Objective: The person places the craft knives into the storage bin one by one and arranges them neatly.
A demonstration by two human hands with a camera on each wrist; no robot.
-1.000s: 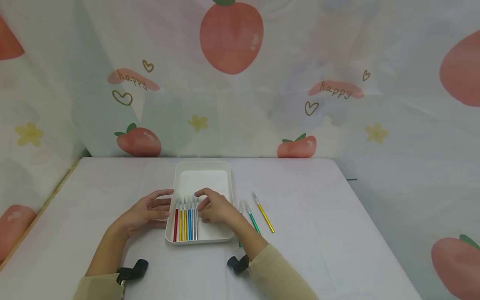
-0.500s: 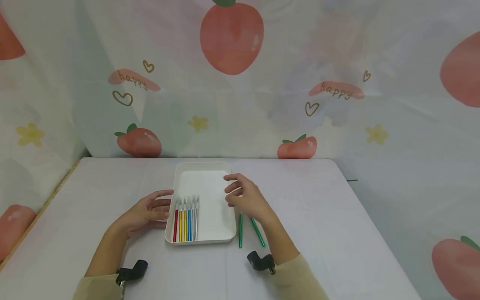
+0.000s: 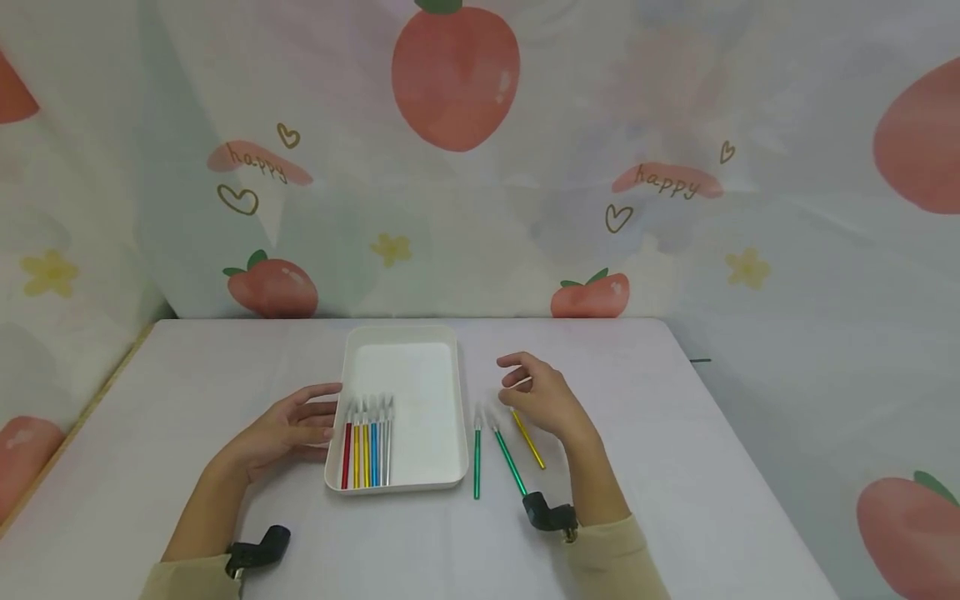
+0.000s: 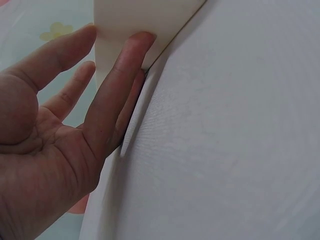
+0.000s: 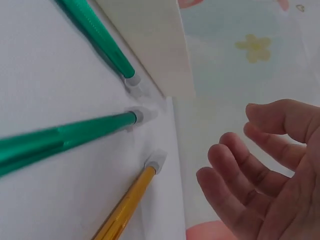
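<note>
A white tray (image 3: 426, 417) stands upright on the table, holding a row of slim pen-shaped tools (image 3: 366, 454) with metallic red, yellow, blue and silver barrels and clear caps. My left hand (image 3: 279, 429) touches the tray's left side with extended fingers; the left wrist view shows fingertips against its wall (image 4: 122, 17). To the right of the tray lie two green pen-shaped tools (image 3: 477, 463) and a yellow one (image 3: 530, 442). Above the yellow one's capped end hovers my right hand (image 3: 553, 404), fingers loosely bent, holding nothing. In the right wrist view it is apart from the yellow tool (image 5: 128, 202).
A white cloth covers the table (image 3: 660, 467). Behind it hangs a fruit-patterned backdrop (image 3: 480, 225). Black camera mounts sit on the left wrist (image 3: 258, 550) and the right wrist (image 3: 549, 512), the right one overlapping the lower end of a green tool in the head view.
My right hand has moved right, from beside the row inside the tray, across its right rim, to above the loose tools. The left hand stays at the tray's side.
</note>
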